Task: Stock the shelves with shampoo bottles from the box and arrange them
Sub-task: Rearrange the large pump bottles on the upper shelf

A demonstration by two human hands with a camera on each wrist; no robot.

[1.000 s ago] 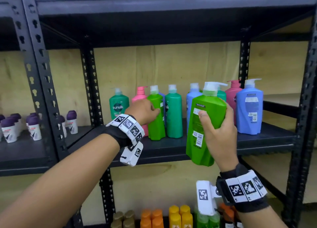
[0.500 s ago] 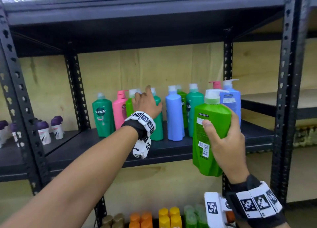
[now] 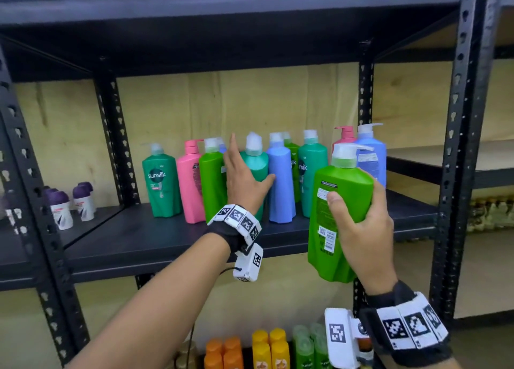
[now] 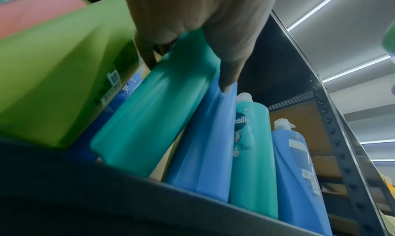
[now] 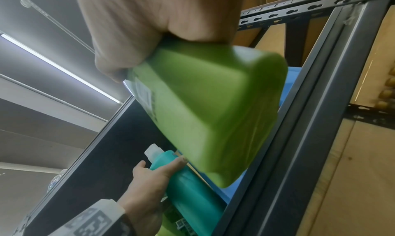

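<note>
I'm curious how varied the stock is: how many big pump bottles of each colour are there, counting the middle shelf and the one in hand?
Teal bottles: 3
Pink bottles: 2
Lime green bottles: 3, one held in the right hand
Blue bottles: 3
Total: 11

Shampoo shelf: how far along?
Done: a cluster of pump bottles already stands on the shelf. In hand: the right hand grips a light green bottle in front of the shelf, not yet set down; the left hand holds a teal bottle, thumb by the blue bottle. Left: place the green one, straighten the row.
</note>
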